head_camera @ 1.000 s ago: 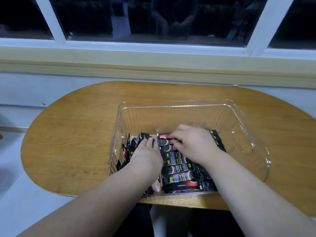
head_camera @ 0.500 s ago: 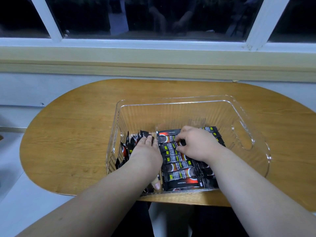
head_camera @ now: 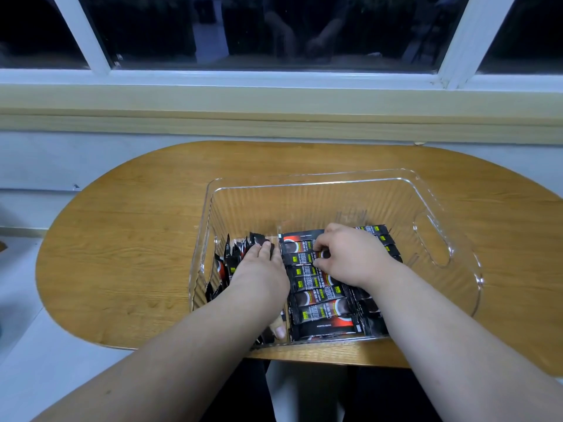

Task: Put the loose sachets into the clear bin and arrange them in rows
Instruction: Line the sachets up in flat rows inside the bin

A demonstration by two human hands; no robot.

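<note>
A clear plastic bin stands on the wooden table, and both my hands are inside it. Several black sachets lie flat in a row down the middle of the bin. More black sachets stand on edge along the bin's left wall. My left hand rests flat on this left group, fingers straight, thumb down at the near wall. My right hand lies over the flat row with its fingers curled and its fingertips on a sachet near the far end. Further sachets show beyond my right hand.
The oval wooden table stands against a wall under a window sill. The bin has a cut-out handle in its right wall. The far half of the bin floor is bare.
My right hand has shifted slightly toward me along the flat row. My left hand stays on the left group. The view has tilted a little.
</note>
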